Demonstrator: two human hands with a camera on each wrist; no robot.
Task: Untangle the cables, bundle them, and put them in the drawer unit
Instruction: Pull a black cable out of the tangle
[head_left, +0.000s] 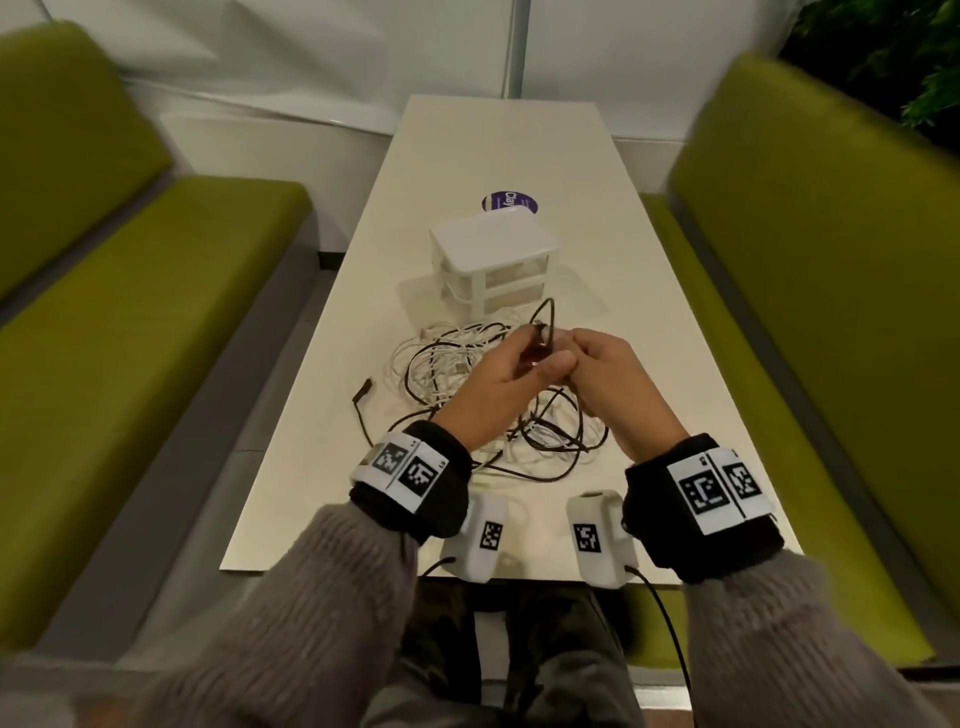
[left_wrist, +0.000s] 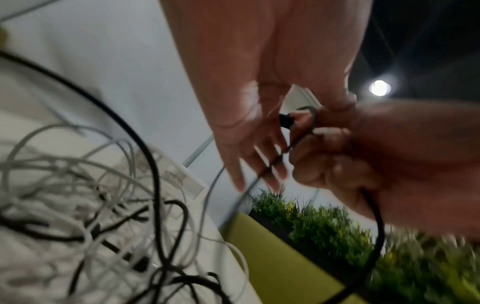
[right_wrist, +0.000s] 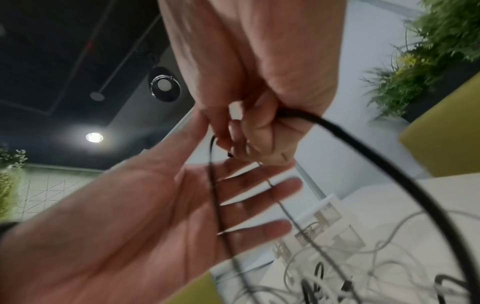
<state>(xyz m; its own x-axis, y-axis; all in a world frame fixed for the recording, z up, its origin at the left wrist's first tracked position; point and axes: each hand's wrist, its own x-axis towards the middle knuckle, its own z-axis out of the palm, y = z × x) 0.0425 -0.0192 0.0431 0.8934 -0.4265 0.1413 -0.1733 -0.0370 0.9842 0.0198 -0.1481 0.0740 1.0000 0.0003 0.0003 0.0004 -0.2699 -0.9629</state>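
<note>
A tangle of white and black cables lies on the cream table, just in front of the white drawer unit. Both hands hover over the tangle. My right hand is curled in a fist round a black cable, which loops up above the fingers and trails down into the pile. My left hand lies flat beside it with fingers straight and spread. The black cable runs across its palm. The drawers look closed.
Green upholstered benches flank the narrow table on both sides. A round purple sticker sits behind the drawer unit. One black cable end sticks out at the left of the pile.
</note>
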